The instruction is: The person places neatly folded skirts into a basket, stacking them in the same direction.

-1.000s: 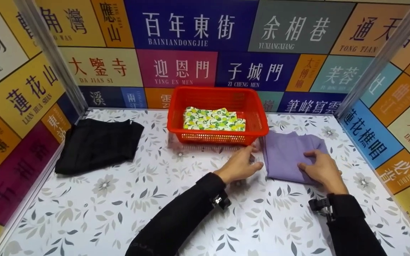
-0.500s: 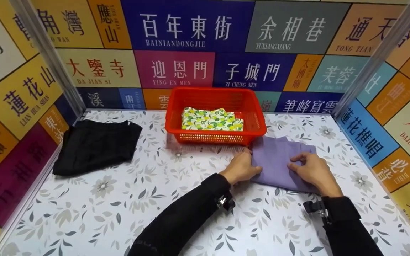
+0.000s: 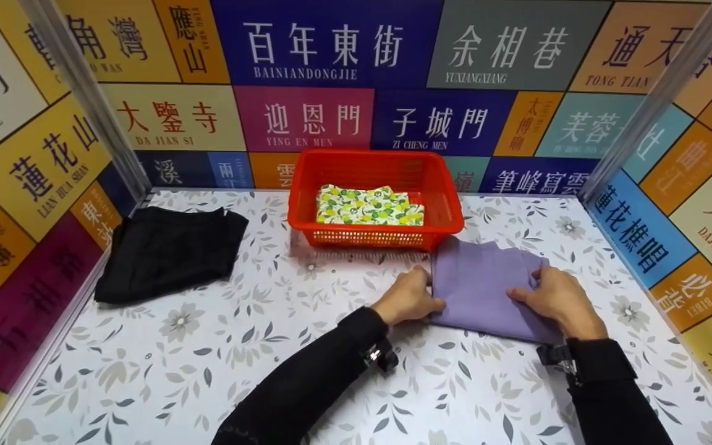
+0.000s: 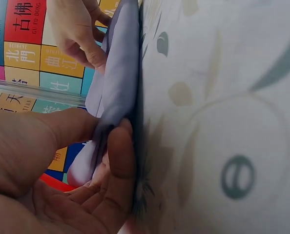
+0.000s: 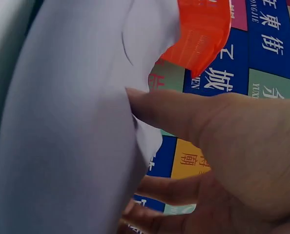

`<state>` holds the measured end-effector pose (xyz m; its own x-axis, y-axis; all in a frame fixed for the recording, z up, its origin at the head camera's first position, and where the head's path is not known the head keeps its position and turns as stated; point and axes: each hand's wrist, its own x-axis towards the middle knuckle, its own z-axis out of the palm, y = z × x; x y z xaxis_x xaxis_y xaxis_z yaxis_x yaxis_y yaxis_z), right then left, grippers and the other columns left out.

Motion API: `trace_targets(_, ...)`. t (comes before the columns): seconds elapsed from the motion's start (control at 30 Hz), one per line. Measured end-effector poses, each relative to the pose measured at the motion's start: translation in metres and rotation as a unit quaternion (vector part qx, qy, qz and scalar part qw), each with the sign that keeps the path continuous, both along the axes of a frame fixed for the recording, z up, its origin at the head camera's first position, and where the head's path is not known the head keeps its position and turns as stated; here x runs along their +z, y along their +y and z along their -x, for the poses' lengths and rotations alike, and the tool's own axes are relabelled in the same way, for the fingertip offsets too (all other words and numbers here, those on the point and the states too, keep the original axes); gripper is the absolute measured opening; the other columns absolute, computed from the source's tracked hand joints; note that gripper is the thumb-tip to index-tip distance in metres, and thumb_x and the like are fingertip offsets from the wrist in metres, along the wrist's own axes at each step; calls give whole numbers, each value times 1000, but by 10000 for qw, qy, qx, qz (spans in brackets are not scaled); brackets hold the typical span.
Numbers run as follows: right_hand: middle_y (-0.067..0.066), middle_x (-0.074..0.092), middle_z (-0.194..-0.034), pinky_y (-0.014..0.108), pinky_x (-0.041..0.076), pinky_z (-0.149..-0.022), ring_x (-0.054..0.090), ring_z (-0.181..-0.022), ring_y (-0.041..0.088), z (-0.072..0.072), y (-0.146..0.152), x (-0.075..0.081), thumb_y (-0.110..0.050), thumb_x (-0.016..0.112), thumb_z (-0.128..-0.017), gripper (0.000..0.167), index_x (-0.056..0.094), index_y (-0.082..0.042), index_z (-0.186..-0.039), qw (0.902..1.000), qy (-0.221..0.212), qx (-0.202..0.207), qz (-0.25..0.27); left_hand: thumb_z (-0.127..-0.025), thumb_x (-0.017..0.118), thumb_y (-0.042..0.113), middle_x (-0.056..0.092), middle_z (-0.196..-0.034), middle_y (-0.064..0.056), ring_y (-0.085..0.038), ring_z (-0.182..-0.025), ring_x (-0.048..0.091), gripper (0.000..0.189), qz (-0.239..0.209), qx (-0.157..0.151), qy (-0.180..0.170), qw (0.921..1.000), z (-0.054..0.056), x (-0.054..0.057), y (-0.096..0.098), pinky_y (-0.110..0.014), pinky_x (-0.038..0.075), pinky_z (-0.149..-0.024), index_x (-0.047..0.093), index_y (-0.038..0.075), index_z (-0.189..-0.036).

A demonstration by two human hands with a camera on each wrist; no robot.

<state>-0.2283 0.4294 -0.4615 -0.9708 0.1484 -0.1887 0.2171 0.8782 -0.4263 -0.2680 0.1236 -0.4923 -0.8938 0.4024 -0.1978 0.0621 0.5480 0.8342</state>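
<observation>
A folded purple cloth (image 3: pixel 486 287) lies flat to the right, just in front of the red basket. My left hand (image 3: pixel 406 298) pinches its left edge; in the left wrist view the thumb is on top and fingertips (image 4: pixel 121 153) tuck beneath the folded layers. On the opposite side my right hand (image 3: pixel 563 301) grips the right edge, its thumb (image 5: pixel 159 109) pressing on the cloth in the right wrist view. The other right fingers go round the far side of the edge, their tips partly hidden.
The red plastic basket (image 3: pixel 376 236) stands against the back wall, with a folded lemon-print cloth (image 3: pixel 368 207) inside. A folded black cloth (image 3: pixel 170 254) lies at the left on the floral-patterned tabletop (image 3: pixel 220 371). Sign-printed panels (image 3: pixel 306 117) enclose the back and sides.
The purple cloth has slid left and toward me. My left hand, at first apart from it, now pinches its left edge; the right hand has moved from its top to its right edge.
</observation>
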Motion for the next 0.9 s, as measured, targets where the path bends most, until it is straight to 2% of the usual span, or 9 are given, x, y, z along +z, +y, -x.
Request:
trace_targets(0.03,51,59,-142,66,60,-99,65,-120,57,0,0,1,-49,84,-105,83,55,18,-145,10000,-22,38,-52,-98,92,11,77,-91,-7,-13,-65,72,40,-3,-25,20,10000,-1,0,-2,-25,62,-61,70,-2,-129)
trace_targets(0.17,51,55,-140,69,57,-100,58,-121,59,-1,1,3,-55,84,-104,92,53,19,-149,9996,-122,118,-231,-99,89,6,82,-100,-15,-11,-61,73,42,-91,-143,62,9998,-2,0,-7,-22,62,-57,71,-7,-134)
trace_targets(0.3,50,60,-138,55,63,-86,66,-109,48,-4,3,7,-57,84,-104,95,51,21,-147,9991,-314,180,-198,-98,89,5,83,-108,-19,-10,-59,72,40,-152,-165,13,9997,-5,-2,-9,-22,62,-55,73,-7,-133)
trace_targets(0.4,47,63,-137,46,63,-77,71,-101,42,-7,3,10,-58,83,-105,102,46,24,-152,9984,-499,241,-107,-96,90,5,83,-103,-16,-9,-59,72,40,-122,-179,-58,9997,-9,-2,-12,-21,60,-55,74,-5,-132)
trace_targets(0.53,41,63,-132,42,62,-74,71,-98,38,-9,0,11,-56,84,-105,107,38,25,-159,9975,-630,324,45,-95,91,7,80,-92,-8,-10,-61,74,41,-64,-292,-178,9994,-14,-2,-20,-21,60,-56,71,-3,-129)
trace_targets(0.67,39,64,-131,46,66,-80,72,-103,40,-9,-7,11,-51,87,-104,106,36,23,-161,9969,-658,354,251,-94,92,8,77,-89,-5,-12,-63,76,41,-39,-423,-225,9988,-22,-1,-31,-24,63,-58,68,-1,-126)
trace_targets(0.83,51,58,-144,59,66,-101,70,-121,51,-8,-18,7,-46,88,-104,115,24,28,-165,9963,-616,423,423,-93,92,8,76,-90,-6,-13,-63,75,45,-109,-370,-321,9987,-28,0,-47,-28,66,-61,67,-1,-130)
trace_targets(0.9,51,57,-144,59,65,-103,69,-121,50,-8,-24,4,-44,88,-104,117,20,30,-164,9958,-608,415,539,-93,92,10,74,-92,-5,-13,-66,74,47,-34,-342,-265,9991,-30,0,-54,-26,64,-63,67,0,-132)
